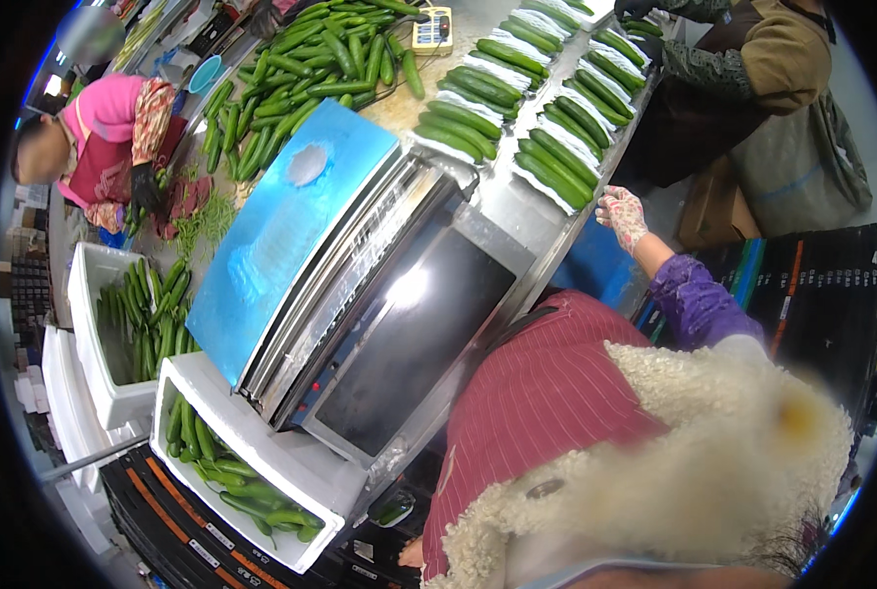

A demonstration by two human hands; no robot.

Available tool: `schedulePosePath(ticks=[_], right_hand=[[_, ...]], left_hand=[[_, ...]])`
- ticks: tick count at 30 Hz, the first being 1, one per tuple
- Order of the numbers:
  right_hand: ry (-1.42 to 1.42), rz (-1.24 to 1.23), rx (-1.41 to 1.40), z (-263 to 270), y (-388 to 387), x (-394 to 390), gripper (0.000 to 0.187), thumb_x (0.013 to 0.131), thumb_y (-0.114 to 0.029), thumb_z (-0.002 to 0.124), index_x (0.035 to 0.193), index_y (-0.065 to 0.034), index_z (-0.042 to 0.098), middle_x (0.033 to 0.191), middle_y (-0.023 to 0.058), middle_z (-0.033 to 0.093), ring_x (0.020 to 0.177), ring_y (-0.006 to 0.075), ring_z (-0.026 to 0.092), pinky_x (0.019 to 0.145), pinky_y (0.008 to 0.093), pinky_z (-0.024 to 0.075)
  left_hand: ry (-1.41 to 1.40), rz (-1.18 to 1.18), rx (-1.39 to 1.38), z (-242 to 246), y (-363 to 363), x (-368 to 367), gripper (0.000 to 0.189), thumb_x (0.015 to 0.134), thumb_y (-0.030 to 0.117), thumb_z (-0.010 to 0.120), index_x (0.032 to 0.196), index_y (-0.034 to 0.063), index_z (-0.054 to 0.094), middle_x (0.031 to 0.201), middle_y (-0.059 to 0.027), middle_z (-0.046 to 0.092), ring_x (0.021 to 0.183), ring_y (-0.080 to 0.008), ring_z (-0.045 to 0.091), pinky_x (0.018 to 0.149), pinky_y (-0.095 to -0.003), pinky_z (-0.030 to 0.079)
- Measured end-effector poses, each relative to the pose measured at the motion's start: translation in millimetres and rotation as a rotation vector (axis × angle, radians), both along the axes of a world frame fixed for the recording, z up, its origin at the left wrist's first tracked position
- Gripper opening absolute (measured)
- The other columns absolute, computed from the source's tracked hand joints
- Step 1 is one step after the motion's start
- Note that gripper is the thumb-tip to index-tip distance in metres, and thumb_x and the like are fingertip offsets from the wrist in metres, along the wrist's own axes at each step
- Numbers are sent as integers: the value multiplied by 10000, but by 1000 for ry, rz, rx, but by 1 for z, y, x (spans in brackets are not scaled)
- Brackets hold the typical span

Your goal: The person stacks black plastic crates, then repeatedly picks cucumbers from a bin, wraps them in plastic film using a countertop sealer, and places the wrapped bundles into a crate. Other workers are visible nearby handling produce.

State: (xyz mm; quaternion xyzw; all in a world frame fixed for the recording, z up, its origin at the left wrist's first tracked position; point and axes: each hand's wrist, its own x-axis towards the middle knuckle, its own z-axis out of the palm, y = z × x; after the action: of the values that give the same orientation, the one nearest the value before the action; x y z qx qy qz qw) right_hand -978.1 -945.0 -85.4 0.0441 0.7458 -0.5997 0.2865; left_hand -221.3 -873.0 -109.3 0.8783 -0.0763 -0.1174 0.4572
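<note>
My right hand (622, 213), in a floral-patterned glove, hangs beside the edge of the steel table (502, 215), its fingers loosely parted and nothing visible in them. Closest to it is a group of cucumbers (556, 175) on a white lining, at the near end of two rows of such groups. What appears to be part of my left hand (411, 552) shows low in the view beside my red striped apron (534, 390); the rest is hidden. In front of me stands a steel machine with a dark flat plate (416, 339) and a blue cover (284, 221).
Loose cucumbers (320, 62) lie heaped beyond the machine, near a power strip (433, 31). White foam boxes (243, 431) hold more cucumbers. A co-worker in pink (103, 110) bends at the left; another's brown sleeve (784, 55) reaches in at the right. Black crates (828, 294) stand behind.
</note>
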Motion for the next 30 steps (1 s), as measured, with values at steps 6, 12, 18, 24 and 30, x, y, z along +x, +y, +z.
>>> schedulePosePath(ticks=[6, 12, 18, 24, 30], right_hand=[[85, 131, 241, -19, -8, -36, 335, 978, -99, 555, 1304, -38, 600, 910, 85, 684, 700, 140, 648, 614, 307, 541], [531, 464, 648, -17, -9, -47, 393, 919, -123, 621, 1298, -20, 613, 843, 92, 698, 690, 189, 669, 682, 337, 547], [167, 477, 498, -24, -24, -49, 229, 966, -204, 612, 1015, 17, 650, 767, 131, 716, 544, 182, 645, 457, 304, 480], [-294, 276, 133, -22, -29, -47, 213, 941, -172, 612, 779, -45, 557, 605, 63, 545, 440, 204, 546, 398, 362, 438], [-240, 344, 289, 10, 4, -39, 278, 954, -230, 550, 750, -42, 556, 619, 47, 548, 473, 182, 540, 447, 326, 468]], left_hand=[[-429, -318, -381, 152, -133, -132, 356, 1072, 296, 342, 759, 127, 323, 719, 3, 304, 615, -138, 317, 591, -300, 297], [75, -1248, -759, 206, -236, -297, 346, 1039, 234, 390, 734, 82, 451, 629, -11, 384, 543, -113, 355, 500, -264, 279], [433, -1751, -299, 208, -280, -457, 237, 1063, 207, 512, 1081, -2, 623, 781, -67, 636, 730, -133, 623, 653, -257, 476], [833, -1904, -20, 192, -295, -552, 287, 1053, 219, 532, 1161, -38, 600, 872, -70, 650, 777, -152, 657, 741, -287, 535], [803, -2045, 89, 125, -302, -612, 398, 1040, 281, 532, 1174, -89, 597, 905, -92, 646, 864, -175, 650, 756, -296, 530]])
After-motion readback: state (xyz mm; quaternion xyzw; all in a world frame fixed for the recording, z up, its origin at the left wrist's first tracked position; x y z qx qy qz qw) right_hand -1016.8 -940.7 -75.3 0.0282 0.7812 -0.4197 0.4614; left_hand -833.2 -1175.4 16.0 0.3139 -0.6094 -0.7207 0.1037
